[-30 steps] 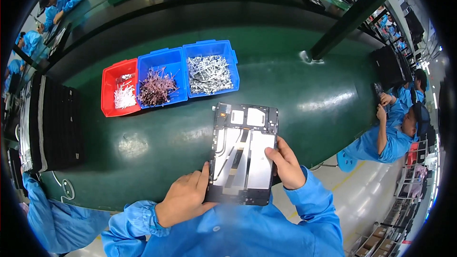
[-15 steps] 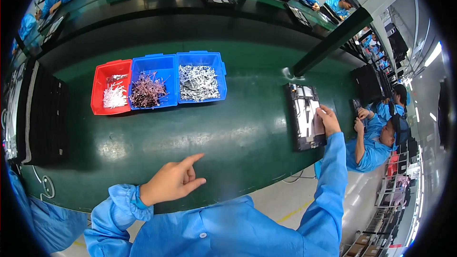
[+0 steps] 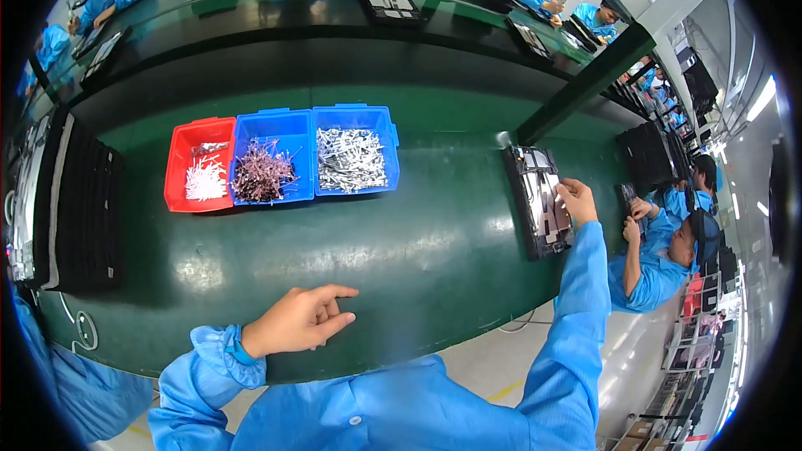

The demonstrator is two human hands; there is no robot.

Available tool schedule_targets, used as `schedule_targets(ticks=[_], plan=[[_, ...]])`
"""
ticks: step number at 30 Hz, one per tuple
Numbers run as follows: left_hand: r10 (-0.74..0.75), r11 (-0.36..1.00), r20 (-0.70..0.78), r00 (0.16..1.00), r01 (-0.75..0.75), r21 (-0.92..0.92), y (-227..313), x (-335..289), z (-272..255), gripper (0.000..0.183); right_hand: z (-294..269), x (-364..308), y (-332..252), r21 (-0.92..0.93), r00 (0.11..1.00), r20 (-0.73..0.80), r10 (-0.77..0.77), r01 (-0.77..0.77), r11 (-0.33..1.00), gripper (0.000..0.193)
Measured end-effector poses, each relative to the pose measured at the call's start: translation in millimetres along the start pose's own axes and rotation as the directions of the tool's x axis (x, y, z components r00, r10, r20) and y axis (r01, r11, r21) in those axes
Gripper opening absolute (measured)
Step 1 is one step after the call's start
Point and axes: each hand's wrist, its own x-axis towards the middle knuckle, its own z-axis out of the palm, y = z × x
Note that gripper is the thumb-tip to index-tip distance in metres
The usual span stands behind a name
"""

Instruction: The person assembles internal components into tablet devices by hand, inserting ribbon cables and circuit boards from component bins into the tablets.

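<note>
At the right end of the green table lies a flat black electronic device point(image 3: 537, 200) with silver panels and cables showing inside. My right hand point(image 3: 578, 202) is at its right edge, fingers closed on that side; the exact grip is partly hidden. Over the front of the table my left hand point(image 3: 302, 317) holds nothing, index finger stretched out and thumb apart. Beyond it stand three joined bins: a red bin point(image 3: 175, 169) with white slim pieces, a blue bin point(image 3: 276, 124) with brownish wired parts, and another blue bin point(image 3: 351, 117) with silver-white parts.
A tall stack of black devices point(image 3: 88, 209) stands at the left end. A dark green post point(image 3: 585, 83) rises behind the device on the right. A raised shelf point(image 3: 292, 46) runs along the back. A co-worker in blue point(image 3: 652, 259) works on the right; others sit across.
The view has tilted slightly, so the bins appear lower. My right hand stays at the device's edge, my left hand hovers as before. A co-worker's hands now show at the top.
</note>
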Motion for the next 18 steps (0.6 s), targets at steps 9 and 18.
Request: schedule_targets(ticks=[9,18], plan=[[-0.089,0.996,0.035,0.995,0.089,0.004,11,24,-20,0.035,58,-72,-109,-0.484,0.998,0.023,0.06,-0.042,0.874,0.154],[-0.028,1.0,-0.009,1.0,0.028,0.012,0,15,-21,0.028,76,-77,-104,-0.481,0.992,-0.055,-0.118,0.077,0.874,0.14]])
